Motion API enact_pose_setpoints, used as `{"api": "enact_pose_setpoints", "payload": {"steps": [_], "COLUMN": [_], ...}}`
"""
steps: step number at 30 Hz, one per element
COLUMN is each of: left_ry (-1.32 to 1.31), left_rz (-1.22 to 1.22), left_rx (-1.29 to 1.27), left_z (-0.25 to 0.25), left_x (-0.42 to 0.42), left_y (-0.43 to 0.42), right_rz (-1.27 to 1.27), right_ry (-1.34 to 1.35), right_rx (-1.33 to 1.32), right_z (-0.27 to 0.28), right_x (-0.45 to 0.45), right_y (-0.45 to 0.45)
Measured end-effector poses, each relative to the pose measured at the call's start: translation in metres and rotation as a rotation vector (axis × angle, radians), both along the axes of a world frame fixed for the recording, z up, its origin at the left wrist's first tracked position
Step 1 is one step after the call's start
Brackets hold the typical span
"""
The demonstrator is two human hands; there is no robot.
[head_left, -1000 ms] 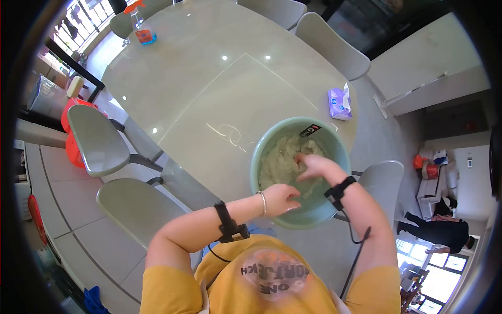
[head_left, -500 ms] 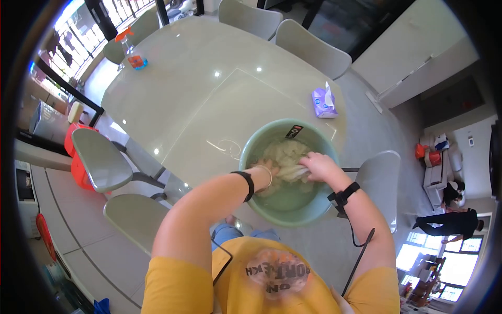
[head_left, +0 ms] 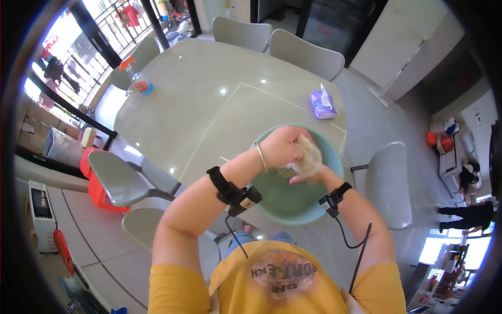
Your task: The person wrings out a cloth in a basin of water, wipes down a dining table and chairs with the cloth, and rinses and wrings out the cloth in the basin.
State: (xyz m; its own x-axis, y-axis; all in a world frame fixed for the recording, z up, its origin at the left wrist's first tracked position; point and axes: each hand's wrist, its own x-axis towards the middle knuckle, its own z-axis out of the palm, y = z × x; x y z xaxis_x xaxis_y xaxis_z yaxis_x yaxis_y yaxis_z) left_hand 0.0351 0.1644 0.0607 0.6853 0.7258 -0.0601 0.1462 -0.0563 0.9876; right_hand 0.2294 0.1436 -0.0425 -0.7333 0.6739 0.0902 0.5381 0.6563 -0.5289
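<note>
A pale green basin (head_left: pixel 334 152) holding greenish water (head_left: pixel 282 193) stands at the table's near edge. Bunched above the water is a wet cream cloth (head_left: pixel 309 157). My left hand (head_left: pixel 286 147) has its fingers wrapped round the cloth from the left and above, with a bangle at the wrist. Under the cloth's lower end, my right hand (head_left: pixel 312 177) grips it from the right; its fingertips poke out below, and the rest of its fingers are partly covered by cloth. Both forearms wear black straps with small devices and cables.
On the table (head_left: pixel 204 104) are a purple tissue pack (head_left: pixel 322 106) at the right and a spray bottle (head_left: pixel 139 81) at the far left. Chairs surround it, one close on the right (head_left: pixel 388 186). A person in dark clothes (head_left: pixel 468 215) is far off at right.
Both hands have lifted the cloth out of the water and gathered it into a tight bunch. My left hand has come up and across to the right. The view has shifted slightly.
</note>
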Motion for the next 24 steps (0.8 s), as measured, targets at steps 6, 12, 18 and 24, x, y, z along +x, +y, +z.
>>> {"api": "enact_pose_setpoints", "payload": {"steps": [6, 12, 18, 24], "left_ry": [-0.303, 0.011, -0.193, -0.993], "left_rz": [0.211, 0.415, 0.302, 0.266], "left_rx": [-0.19, -0.453, -1.068, -1.423], "left_z": [-0.007, -0.126, -0.086, -0.101], "left_x": [-0.034, -0.024, 0.006, 0.046], "left_y": [-0.019, -0.039, -0.077, -0.066], "right_rz": [-0.426, -0.305, -0.212, 0.016], "right_ry": [0.093, -0.067, 0.056, 0.043], "right_rx": [-0.548, -0.348, -0.335, -0.143], "right_z": [-0.008, 0.092, 0.17, 0.191], "right_x": [0.028, 0.041, 0.021, 0.001], "right_y": [0.005, 0.012, -0.002, -0.043]}}
